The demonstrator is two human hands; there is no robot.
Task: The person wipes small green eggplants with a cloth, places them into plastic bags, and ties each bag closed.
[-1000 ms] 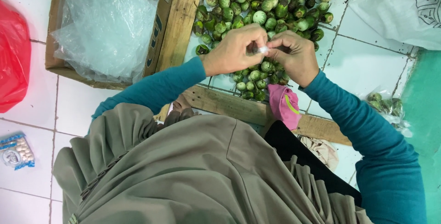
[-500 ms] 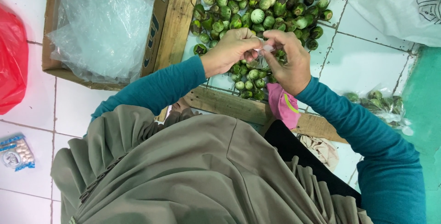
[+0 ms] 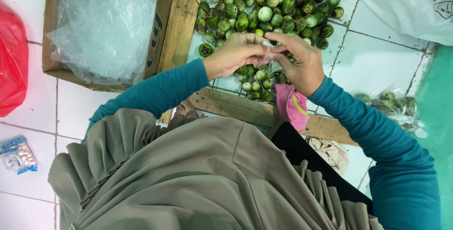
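Far left on the tiled floor (image 3: 71, 109): a red plastic bag (image 3: 12, 60) and a small blue-edged packet (image 3: 18, 155), neither touched. Next, a cardboard box (image 3: 163, 27) stuffed with clear plastic bags (image 3: 101, 22), plenty unused by the look of it. Then a big heap of small green eggplants (image 3: 266, 3) lying loose between wooden planks (image 3: 181, 13), most of the sorting apparently not yet done. Left hand (image 3: 236, 53) and right hand (image 3: 299, 62) meeting above the near edge of the heap, fingertips touching, both pinching a small clear bag (image 3: 272, 56) at its mouth; contents hidden by the fingers, whether tied or open impossible to tell. Further right, one filled clear bag of eggplants (image 3: 391, 105) resting on the floor by the right sleeve, a finished pack by the look of it. White sack (image 3: 410, 1) at the top right corner.

Against half a second earlier: hands closer together and lower over the heap, the small white bit between the fingers now mostly covered. Heap, box and filled bag unchanged.
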